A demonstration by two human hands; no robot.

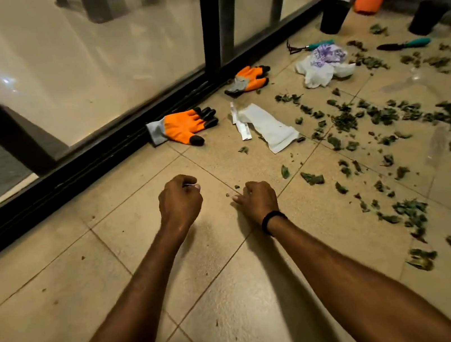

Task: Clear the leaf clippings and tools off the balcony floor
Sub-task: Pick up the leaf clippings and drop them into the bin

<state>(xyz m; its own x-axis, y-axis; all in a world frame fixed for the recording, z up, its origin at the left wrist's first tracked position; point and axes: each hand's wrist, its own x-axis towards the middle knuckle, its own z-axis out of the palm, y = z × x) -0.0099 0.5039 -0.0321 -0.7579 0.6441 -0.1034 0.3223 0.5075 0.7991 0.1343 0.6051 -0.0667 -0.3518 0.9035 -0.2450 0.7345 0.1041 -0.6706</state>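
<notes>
**A:** Which step?

**B:** The very start, by my reading. Nothing is gathered. The leaf clippings [343,121] lie strewn over the balcony floor [59,286], nearly all to the right of the near orange glove [181,126].

**A:** Hands?

**B:** Both are low over the tiles, on the camera side of that glove. Left hand [180,198]: fingers curled into a fist. There is a pale speck at the thumb, and I cannot tell whether it holds anything. Right hand [258,198]: fingers loosely curled, nothing seen in them, with leaf crumbs just beside the tips.

**A:** Tools?

**B:** Hand rake [311,46] and trowel [405,44], beyond the glove and far to its right, with a white plastic bag [322,65] between them.

**A:** Next move?

**B:** A judgement only: sweep the clippings into a heap with flat fingers rather than pinching scraps singly. After that, fetch the bag and lift the tools.
</notes>
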